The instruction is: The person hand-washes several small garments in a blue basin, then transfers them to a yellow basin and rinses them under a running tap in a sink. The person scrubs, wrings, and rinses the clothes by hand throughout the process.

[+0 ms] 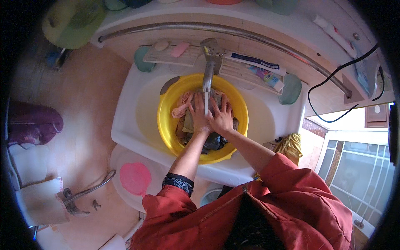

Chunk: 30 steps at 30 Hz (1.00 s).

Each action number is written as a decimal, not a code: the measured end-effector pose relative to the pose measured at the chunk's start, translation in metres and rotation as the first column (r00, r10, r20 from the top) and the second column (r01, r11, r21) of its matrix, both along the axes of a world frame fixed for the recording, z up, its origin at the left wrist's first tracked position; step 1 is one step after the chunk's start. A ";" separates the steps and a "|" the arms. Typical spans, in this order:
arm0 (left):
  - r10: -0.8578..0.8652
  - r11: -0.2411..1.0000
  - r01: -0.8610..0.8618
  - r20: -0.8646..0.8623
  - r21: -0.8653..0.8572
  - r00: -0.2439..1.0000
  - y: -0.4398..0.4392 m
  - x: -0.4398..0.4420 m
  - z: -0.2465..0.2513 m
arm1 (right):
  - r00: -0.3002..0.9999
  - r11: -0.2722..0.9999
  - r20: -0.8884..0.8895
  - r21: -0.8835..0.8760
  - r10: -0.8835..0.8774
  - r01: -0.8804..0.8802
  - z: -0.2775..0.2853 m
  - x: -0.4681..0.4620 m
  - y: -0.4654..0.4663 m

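A round yellow plastic basin (166, 131) sits in a white sink (125, 125), with wet clothes in it, among them pink fabric (180, 110), a grey-green piece (188, 122) and dark fabric (213, 142). Both hands press down flat on the clothes under a metal faucet (208, 75), from which water (206, 104) runs between them. My left hand (200, 115) has its fingers spread and touches my right hand (222, 117) near the thumb. The right hand's fingers are spread too, on the right part of the cloth. Neither hand grips anything that shows.
Behind the faucet are a pink soap bar (180, 49), a toothpaste tube (254, 62) and another tube (270, 78). A metal rail (231, 28) crosses above. Below left of the sink lies a pink plastic dipper (135, 178). Yellow cloth (290, 148) hangs at the right corner.
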<state>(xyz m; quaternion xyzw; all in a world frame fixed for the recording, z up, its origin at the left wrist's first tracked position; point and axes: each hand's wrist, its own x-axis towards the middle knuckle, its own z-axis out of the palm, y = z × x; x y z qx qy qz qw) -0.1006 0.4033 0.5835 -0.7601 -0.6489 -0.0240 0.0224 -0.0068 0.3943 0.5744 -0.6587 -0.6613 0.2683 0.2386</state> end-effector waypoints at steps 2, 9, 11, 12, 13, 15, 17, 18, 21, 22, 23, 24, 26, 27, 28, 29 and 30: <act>0.076 0.994 -0.061 -0.172 0.085 0.982 -0.002 -0.008 -0.013 | 0.999 0.999 0.037 0.026 0.025 -0.026 0.003 -0.012 -0.004; 0.162 0.977 -0.124 -0.221 0.173 0.962 0.005 -0.003 -0.028 | 0.991 0.997 0.125 0.056 0.044 -0.051 -0.001 -0.010 0.000; 0.152 0.977 -0.126 -0.145 0.173 0.978 0.002 -0.005 -0.027 | 0.990 0.997 0.125 0.049 0.058 -0.065 0.001 -0.010 -0.002; 0.142 0.977 -0.123 -0.097 0.175 0.985 0.001 -0.007 -0.027 | 0.990 0.995 0.125 0.064 0.062 -0.071 0.001 -0.011 -0.003; 0.128 0.977 -0.118 -0.043 0.179 0.991 0.001 -0.006 -0.026 | 0.989 0.994 0.131 0.081 0.062 -0.073 0.000 -0.010 -0.003; 0.138 0.977 -0.121 -0.090 0.175 0.986 0.002 -0.003 -0.025 | 0.988 0.993 0.141 0.097 0.055 -0.070 -0.001 -0.008 -0.004; 0.138 0.979 -0.117 -0.125 0.164 0.983 0.003 -0.005 -0.026 | 0.989 0.993 0.142 0.104 0.047 -0.062 0.000 -0.010 -0.003; 0.130 0.982 -0.109 -0.132 0.152 0.983 0.003 -0.006 -0.028 | 0.989 0.993 0.142 0.102 0.046 -0.061 0.000 -0.010 -0.003; 0.148 0.981 -0.114 -0.230 0.155 0.962 0.003 -0.005 -0.029 | 0.990 0.994 0.132 0.091 0.046 -0.059 -0.003 -0.011 -0.002; 0.159 0.980 -0.117 -0.275 0.163 0.948 0.002 -0.004 -0.030 | 0.991 0.995 0.126 0.081 0.046 -0.056 -0.003 -0.011 -0.003; 0.146 0.983 -0.111 -0.243 0.149 0.959 0.002 -0.005 -0.031 | 0.992 0.996 0.120 0.071 0.045 -0.053 -0.003 -0.011 -0.003; 0.132 0.985 -0.105 -0.211 0.136 0.968 0.002 -0.006 -0.032 | 0.991 0.995 0.126 0.088 0.041 -0.052 -0.004 -0.011 -0.003; 0.106 0.988 -0.091 -0.115 0.127 0.988 0.002 -0.006 -0.032 | 0.990 0.991 0.139 0.124 0.029 -0.047 -0.004 -0.010 -0.002; 0.092 0.988 -0.085 -0.051 0.131 0.994 0.002 -0.005 -0.032 | 0.989 0.994 0.142 0.101 0.032 -0.047 -0.004 -0.008 -0.003; 0.081 0.988 -0.081 0.009 0.135 0.997 0.002 -0.007 -0.033 | 0.989 0.996 0.140 0.077 0.038 -0.049 -0.002 -0.009 -0.003; 0.081 0.987 -0.081 0.007 0.137 0.997 0.002 -0.008 -0.033 | 0.989 0.997 0.138 0.053 0.043 -0.051 0.000 -0.010 -0.003; 0.082 0.987 -0.082 0.005 0.139 0.997 0.002 -0.009 -0.033 | 0.989 0.998 0.138 0.045 0.046 -0.052 0.002 -0.011 -0.003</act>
